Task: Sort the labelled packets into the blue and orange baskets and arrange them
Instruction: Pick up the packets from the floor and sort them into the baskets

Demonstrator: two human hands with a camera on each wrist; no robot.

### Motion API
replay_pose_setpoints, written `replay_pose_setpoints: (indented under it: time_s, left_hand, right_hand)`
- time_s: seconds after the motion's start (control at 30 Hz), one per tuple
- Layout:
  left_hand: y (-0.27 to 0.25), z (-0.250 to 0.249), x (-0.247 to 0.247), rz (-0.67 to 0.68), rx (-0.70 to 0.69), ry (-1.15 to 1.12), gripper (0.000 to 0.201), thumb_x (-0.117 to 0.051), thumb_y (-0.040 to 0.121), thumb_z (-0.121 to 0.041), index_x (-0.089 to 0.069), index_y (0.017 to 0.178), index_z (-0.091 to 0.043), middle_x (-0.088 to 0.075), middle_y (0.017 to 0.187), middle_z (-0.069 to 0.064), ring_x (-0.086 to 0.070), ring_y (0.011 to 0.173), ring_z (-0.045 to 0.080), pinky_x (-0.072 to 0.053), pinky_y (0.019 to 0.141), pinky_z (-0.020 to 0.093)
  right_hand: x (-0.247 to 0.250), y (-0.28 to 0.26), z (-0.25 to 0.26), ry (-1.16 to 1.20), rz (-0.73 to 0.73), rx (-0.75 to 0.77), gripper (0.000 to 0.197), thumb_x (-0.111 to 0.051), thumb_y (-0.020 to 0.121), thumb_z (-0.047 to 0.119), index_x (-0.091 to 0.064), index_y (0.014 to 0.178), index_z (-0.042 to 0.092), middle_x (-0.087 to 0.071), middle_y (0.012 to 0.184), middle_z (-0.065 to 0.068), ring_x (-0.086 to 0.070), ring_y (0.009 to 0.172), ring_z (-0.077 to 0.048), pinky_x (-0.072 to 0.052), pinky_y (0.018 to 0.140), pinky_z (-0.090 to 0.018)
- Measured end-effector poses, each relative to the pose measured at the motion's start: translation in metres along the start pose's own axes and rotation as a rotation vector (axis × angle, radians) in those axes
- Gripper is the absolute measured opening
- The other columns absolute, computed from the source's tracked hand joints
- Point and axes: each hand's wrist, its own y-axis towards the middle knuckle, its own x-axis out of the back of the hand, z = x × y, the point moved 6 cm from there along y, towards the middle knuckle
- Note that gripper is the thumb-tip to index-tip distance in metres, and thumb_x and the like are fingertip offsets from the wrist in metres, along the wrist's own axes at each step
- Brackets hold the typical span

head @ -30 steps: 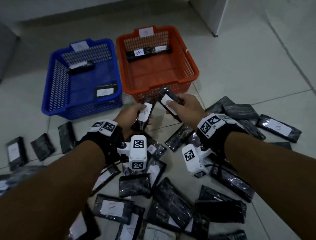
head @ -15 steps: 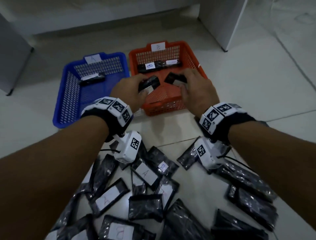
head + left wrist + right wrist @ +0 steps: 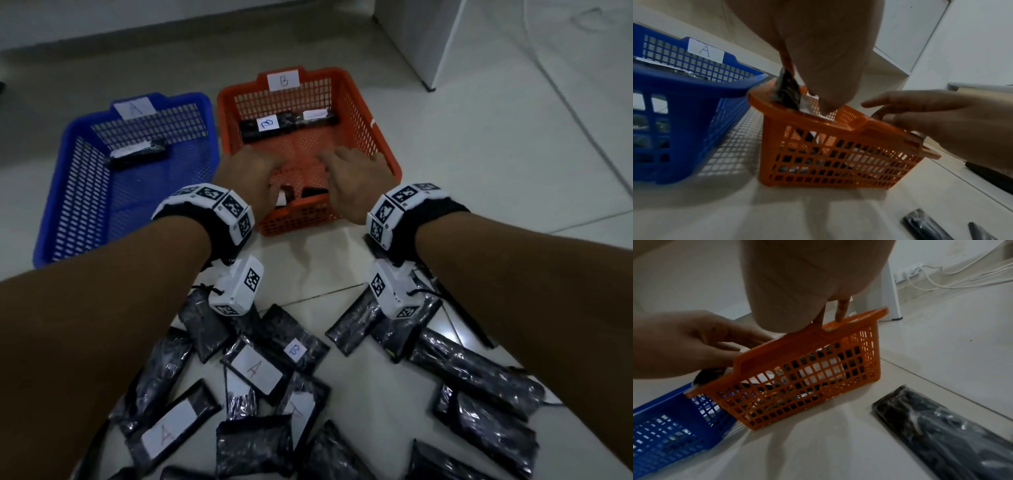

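Observation:
Both hands reach into the front of the orange basket (image 3: 383, 137), marked B. My left hand (image 3: 246, 171) pinches a black packet (image 3: 788, 91) between thumb and fingers, its lower end dipping inside the near wall. Its white label (image 3: 282, 198) shows by the thumb. My right hand (image 3: 356, 174) points straight fingers (image 3: 840, 309) down into the basket. A second black packet (image 3: 313, 192) sits in the basket beside it; whether the fingers touch it is hidden. Two packets (image 3: 284, 123) stand along the far wall. The blue basket (image 3: 68, 192), marked A, holds one packet (image 3: 137, 156).
Several black packets (image 3: 253, 370) labelled A or B lie scattered on the tiled floor under my forearms. The two baskets stand side by side, touching. A white cabinet (image 3: 428, 41) stands behind the orange basket at the right, with cables (image 3: 941, 280) along the wall.
Both hands carried a packet each from above the floor pile forward to the orange basket and lowered them inside. The right hand's fingers have straightened.

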Motion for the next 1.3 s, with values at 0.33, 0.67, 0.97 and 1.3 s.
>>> replay_pose_setpoints:
  time_s: [0.33,0.67,0.97,1.3]
  left_hand:
    - [-0.057,-0.086,-0.014,-0.258,-0.192,-0.109,0.021,-0.056,0.087,-0.033,-0.062,0.093,-0.014,-0.055,0.092,0.005,-0.052,0.084,0.023,-0.045,0.070,0.038]
    - [-0.106,-0.143,-0.091,0.387,-0.144,-0.114,0.052,-0.058,0.076,-0.061,-0.053,0.122,-0.038,-0.055,0.104,-0.004,-0.057,0.094,0.020,-0.047,0.070,0.031]
    - [-0.116,-0.139,-0.097,0.418,-0.085,-0.183,0.054,-0.057,0.066,-0.060,-0.057,0.112,-0.033,-0.052,0.094,-0.003,-0.056,0.086,0.019,-0.053,0.074,0.036]
    - [-0.123,-0.129,-0.095,0.349,0.136,-0.117,0.040,-0.061,0.081,-0.030,-0.051,0.116,-0.012,-0.056,0.104,0.012,-0.057,0.093,0.032,-0.049,0.070,0.036]
  right_hand:
    - [0.017,-0.089,-0.044,0.140,-0.367,-0.011,0.020,-0.051,0.088,0.025,-0.058,0.104,0.015,-0.060,0.102,-0.004,-0.059,0.087,-0.026,-0.049,0.073,-0.043]
    - [-0.047,-0.138,-0.065,0.143,0.179,-0.347,0.060,-0.064,0.084,0.046,-0.042,0.132,0.017,-0.054,0.121,-0.012,-0.054,0.111,-0.033,-0.045,0.083,-0.036]
    - [-0.048,-0.140,-0.060,0.318,0.161,-0.419,0.038,-0.063,0.081,0.012,-0.045,0.114,0.013,-0.050,0.111,-0.012,-0.055,0.096,-0.032,-0.045,0.075,-0.034]
    - [-0.025,-0.159,-0.052,0.557,0.201,-0.473,0.058,-0.035,0.086,0.073,-0.044,0.120,0.027,-0.063,0.100,0.000,-0.060,0.091,-0.022,-0.044,0.077,-0.034]
